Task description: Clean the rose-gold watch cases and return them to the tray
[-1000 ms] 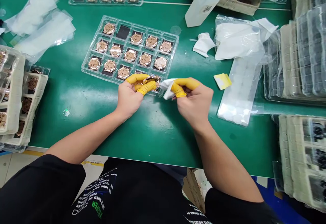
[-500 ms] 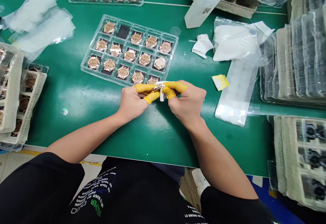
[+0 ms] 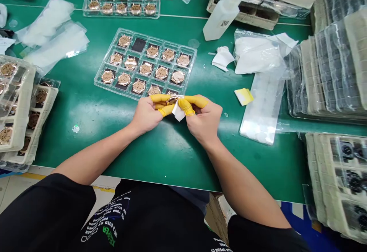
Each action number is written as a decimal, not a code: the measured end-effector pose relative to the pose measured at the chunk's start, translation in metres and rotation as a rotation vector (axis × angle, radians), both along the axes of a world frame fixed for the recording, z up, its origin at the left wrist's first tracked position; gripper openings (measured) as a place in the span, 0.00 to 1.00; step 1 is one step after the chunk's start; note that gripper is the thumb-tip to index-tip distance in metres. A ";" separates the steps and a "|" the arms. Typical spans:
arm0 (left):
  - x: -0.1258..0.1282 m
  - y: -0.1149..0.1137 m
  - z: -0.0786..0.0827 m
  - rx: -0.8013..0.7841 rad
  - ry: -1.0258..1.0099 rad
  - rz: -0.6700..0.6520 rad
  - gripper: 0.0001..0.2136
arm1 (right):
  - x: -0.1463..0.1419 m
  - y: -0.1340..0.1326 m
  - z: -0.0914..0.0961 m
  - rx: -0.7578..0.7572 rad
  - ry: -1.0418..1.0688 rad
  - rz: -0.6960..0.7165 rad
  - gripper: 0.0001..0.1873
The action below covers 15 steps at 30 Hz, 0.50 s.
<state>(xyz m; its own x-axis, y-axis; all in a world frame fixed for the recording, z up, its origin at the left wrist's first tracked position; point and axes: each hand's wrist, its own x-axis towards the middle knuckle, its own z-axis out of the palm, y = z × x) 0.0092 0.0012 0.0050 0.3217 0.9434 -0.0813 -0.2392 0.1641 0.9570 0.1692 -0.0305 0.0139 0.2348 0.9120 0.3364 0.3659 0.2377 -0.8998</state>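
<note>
Centrally, held watch [image 3: 172,99], shiny green tabletop [image 3: 177,152], pale floor [image 3: 13,189]

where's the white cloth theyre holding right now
In the head view, the white cloth is close to centre, pinched in the right hand against the watch in the left hand, by the near edge of the clear tray.
</note>
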 end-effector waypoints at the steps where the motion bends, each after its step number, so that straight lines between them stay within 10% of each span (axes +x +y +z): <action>1: 0.001 -0.003 -0.001 -0.001 0.016 -0.022 0.22 | -0.002 0.002 -0.001 0.024 0.018 -0.051 0.15; 8: -0.005 0.002 0.008 0.097 0.117 0.051 0.26 | 0.031 0.014 -0.002 -0.011 0.035 -0.224 0.22; 15: -0.065 0.184 0.021 0.216 0.570 0.373 0.20 | 0.065 0.001 0.018 0.177 -0.653 -0.370 0.17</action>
